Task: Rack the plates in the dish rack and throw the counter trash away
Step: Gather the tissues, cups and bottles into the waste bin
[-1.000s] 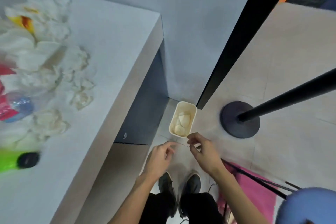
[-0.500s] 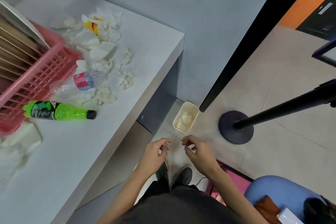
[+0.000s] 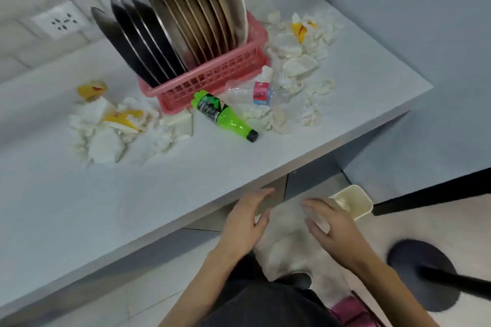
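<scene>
We are judging the racking part done: the plates [image 3: 170, 34] are standing on edge in the pink dish rack [image 3: 212, 79], toward the far edge of the tabletop [image 3: 79, 207]. The step in hand is clearing the trash.

Both hands are holding nothing, and they are apart. The left hand [image 3: 247, 223] is hovering at the near edge of the tabletop with its fingers relaxed. The right hand [image 3: 329, 228] is hanging above the floor with its fingers spread, near the small bin [image 3: 364, 199] (paper is lying inside it).

For the pickup we are advising this order:

1. **Green bottle** [image 3: 225, 117]. It is lying on its side in front of the rack, closest to the near edge. It will probably roll if nudged, so we are gripping it round the body.
2. **Clear bottle** [image 3: 259, 90]. It is lying just beyond the green one, beside the rack.
3. **Crumpled tissues** [image 3: 295, 66]. These are spreading toward the right corner, and a second pile [image 3: 106, 138] with yellow wrappers is lying left of the rack. We are gathering them in handfuls, since loose pieces will likely drop.

All the trash is lying well beyond both hands.
</scene>
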